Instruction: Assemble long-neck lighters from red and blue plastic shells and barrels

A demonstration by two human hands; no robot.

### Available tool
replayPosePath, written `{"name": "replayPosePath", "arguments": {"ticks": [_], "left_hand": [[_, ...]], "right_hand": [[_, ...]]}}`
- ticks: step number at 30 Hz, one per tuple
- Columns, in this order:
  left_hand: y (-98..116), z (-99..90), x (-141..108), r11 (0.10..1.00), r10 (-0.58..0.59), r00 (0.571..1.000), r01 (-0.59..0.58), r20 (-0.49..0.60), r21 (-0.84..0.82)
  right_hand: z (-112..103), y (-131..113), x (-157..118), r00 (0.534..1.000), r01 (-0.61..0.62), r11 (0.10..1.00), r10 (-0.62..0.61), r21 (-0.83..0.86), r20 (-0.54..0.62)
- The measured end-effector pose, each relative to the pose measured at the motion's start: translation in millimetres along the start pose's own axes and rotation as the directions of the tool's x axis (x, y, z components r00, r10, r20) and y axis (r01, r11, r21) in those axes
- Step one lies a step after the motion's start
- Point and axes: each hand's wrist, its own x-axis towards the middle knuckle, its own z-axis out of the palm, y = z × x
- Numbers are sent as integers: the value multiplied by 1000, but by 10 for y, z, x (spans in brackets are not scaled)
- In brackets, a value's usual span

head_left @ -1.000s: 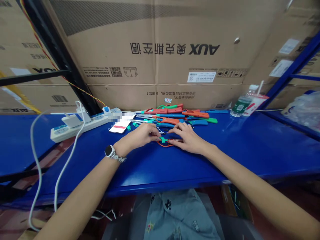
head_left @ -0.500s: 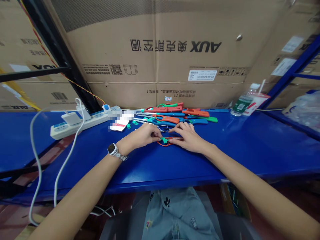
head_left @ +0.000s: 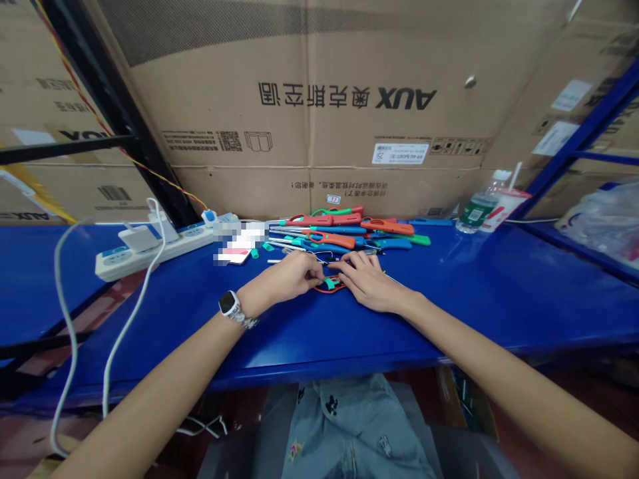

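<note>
Leaning over a glossy blue table [head_left: 499, 286], pinched a small green piece [head_left: 330, 284] between thumb and fingertips of the left hand [head_left: 294, 276], just above a watch [head_left: 228, 303] on the wrist. Bent the fingers of the right hand [head_left: 369, 283] low over the right part of an orange lighter [head_left: 327, 291]; could not tell if gripping or only touching. Had the lighter and green piece near the middle of the table, on the near side of a pile of lighters [head_left: 332, 239] in red, orange, blue and green. Saw loose green caps [head_left: 255, 253] at the left end of the pile, near a white phone [head_left: 239, 255]. Farther left, found a white power strip [head_left: 144, 259] with plugs in place and a cable [head_left: 127, 339] drooping over the near edge. At far right, noticed a green-labelled bottle [head_left: 476, 214] just beside a cup [head_left: 504, 209] with a straw. Faced tall cardboard [head_left: 224, 66] along the far side, upside-down lettering on show, between a black post [head_left: 112, 106] at left and a blue post [head_left: 569, 140] at right. Spotted clear plastic bags [head_left: 606, 219] beyond the blue post.
</note>
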Motion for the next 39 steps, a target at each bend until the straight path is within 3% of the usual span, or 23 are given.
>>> {"name": "replayPosePath", "arguments": {"ticks": [11,17,26,31,39], "left_hand": [[18,-52,-29,997,-30,999,27,34,75],[31,-9,-13,999,-43,999,42,18,3],[17,46,29,963,-245,966,252,77,-95],[23,42,34,973,-220,973,225,73,-59],[-10,52,16,989,-117,993,114,31,91]], "right_hand": [[18,-1,1,1000,-7,1000,7,-9,-12],[20,0,5,1000,-7,1000,7,-4,-6],[-31,-63,-6,999,-46,999,46,16,-13],[-102,-220,26,985,-21,1000,24,17,-169],[-51,-325,102,986,-70,993,85,99,-146]]}}
